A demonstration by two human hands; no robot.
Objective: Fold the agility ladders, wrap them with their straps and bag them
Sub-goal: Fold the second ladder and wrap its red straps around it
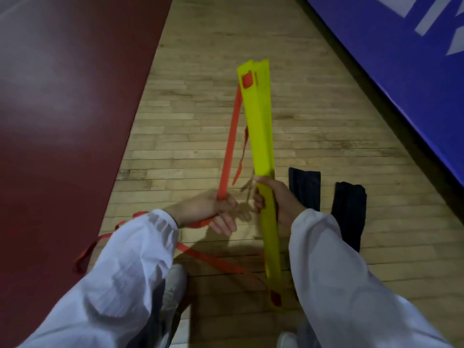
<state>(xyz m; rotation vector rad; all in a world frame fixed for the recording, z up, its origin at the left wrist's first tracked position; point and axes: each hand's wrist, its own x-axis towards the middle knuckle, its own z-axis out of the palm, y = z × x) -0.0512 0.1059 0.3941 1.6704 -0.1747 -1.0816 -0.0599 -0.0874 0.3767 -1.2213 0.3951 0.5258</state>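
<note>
My pale, crinkled sleeves (130,272) fill the near edge, with a white shoe (175,280) below them on the floor. The folded ladder (258,126), a stack of flat, smooth yellow slats, is held above the floor with its long axis running away from me. Its near end sits by my right sleeve and its far end leans slightly left. An orange square of webbing shows at each end.

My right grip (278,199) is clamped round the stack below its middle. My left grip (211,209) is closed on the flat orange strap (229,146), which climbs from it to the ladder's far end. More strap trails loosely over the floor by my left arm.

Two limp black bags (304,187) lie just right of the ladder on the wooden plank floor (200,96). A glossy dark red mat (62,96) lies to the left. A blue panel (401,71) on the right carries white lettering too cropped to read.
</note>
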